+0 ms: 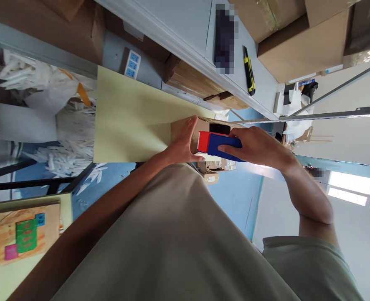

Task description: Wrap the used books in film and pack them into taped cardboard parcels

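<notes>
A small cardboard box (179,127) stands on a pale yellow board. My left hand (185,142) is spread across one end of it, thumb and fingers apart on its edges, gripping it. In my right hand (255,144) is a blue tape dispenser (222,144) with a red front. Its toothed red end (203,141) is right at the box, close to my left hand's fingers. A dark roll shape (220,128) shows beside the dispenser's body. My right fingers wrap the blue part; some of them are hidden behind it.
The pale yellow board (125,121) stretches left of the box. A power strip (132,65) lies beyond its edge. A yellow-black utility knife (249,71) rests on the grey shelf (178,25). Large cartons (304,46) stand there too. White strips (75,133) are heaped at left.
</notes>
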`<state>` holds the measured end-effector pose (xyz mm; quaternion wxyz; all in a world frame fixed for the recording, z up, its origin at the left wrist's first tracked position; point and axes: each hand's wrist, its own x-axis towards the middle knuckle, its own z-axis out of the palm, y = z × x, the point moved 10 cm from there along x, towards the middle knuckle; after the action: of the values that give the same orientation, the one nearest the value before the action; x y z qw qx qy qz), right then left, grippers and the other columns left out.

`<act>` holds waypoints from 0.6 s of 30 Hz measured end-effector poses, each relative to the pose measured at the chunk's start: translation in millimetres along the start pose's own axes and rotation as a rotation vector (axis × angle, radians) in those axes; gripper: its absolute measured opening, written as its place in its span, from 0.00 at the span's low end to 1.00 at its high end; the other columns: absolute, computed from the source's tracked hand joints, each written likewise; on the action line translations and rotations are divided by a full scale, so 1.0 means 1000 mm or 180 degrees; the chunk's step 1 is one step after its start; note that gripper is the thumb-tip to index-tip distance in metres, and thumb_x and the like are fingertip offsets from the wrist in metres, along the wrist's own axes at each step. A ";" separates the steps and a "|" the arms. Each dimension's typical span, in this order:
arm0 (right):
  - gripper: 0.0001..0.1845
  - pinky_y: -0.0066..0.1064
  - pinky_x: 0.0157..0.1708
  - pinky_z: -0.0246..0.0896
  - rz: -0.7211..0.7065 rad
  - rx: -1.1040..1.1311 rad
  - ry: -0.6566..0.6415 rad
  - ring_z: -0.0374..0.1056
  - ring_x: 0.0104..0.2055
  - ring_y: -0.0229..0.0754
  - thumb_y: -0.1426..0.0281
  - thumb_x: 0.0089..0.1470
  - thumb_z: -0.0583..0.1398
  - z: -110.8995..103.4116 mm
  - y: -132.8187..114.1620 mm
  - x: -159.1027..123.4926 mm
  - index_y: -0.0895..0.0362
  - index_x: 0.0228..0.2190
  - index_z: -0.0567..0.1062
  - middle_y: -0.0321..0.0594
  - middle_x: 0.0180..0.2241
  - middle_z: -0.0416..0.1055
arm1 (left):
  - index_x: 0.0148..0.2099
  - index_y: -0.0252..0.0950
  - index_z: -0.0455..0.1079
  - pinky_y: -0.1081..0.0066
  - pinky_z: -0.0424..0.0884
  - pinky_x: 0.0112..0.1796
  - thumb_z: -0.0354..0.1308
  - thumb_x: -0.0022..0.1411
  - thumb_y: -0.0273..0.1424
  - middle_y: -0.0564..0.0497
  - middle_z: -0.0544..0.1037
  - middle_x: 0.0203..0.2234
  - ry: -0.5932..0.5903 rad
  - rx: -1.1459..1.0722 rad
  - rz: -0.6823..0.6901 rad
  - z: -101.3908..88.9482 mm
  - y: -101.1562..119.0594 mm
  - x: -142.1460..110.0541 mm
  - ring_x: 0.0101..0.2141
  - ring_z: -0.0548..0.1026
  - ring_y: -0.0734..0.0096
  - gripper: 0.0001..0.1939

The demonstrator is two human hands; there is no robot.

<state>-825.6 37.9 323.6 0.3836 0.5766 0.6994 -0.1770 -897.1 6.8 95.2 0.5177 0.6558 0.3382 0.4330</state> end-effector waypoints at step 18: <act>0.28 0.38 0.37 0.57 -0.0132 -0.0215 0.0069 0.78 0.40 0.55 0.43 0.73 0.60 0.000 -0.010 0.000 0.55 0.43 0.82 0.50 0.36 0.83 | 0.88 0.44 0.46 0.38 0.63 0.74 0.70 0.68 0.46 0.40 0.81 0.65 -0.0047 0.0433 0.0348 -0.004 0.020 0.033 0.69 0.73 0.39 0.57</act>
<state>-835.0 35.2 321.8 0.3914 0.5505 0.7209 -0.1549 -887.8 33.3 122.3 0.4500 0.7102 0.3267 0.4318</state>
